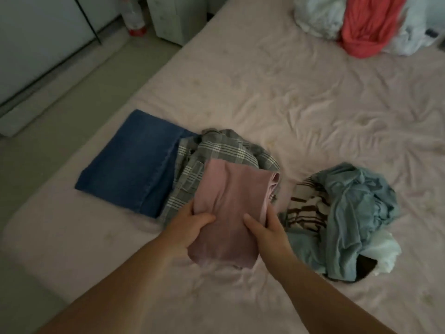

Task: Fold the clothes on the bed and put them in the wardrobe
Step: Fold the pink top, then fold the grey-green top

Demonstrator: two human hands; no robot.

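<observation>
both hands, left hand (192, 227) and right hand (267, 229), gripped the folded pink garment (228, 208); soft, light, floppy, best supported at both side edges.

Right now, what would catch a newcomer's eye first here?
Both hands, left and right, hold a folded pink garment at the centre, above the bed. Folded jeans lie flat to its left, and a red garment glows in the far right pile.

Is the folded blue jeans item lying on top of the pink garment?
No, the blue jeans lie flat on the bed, to the left of the pink garment held by both hands.
</observation>
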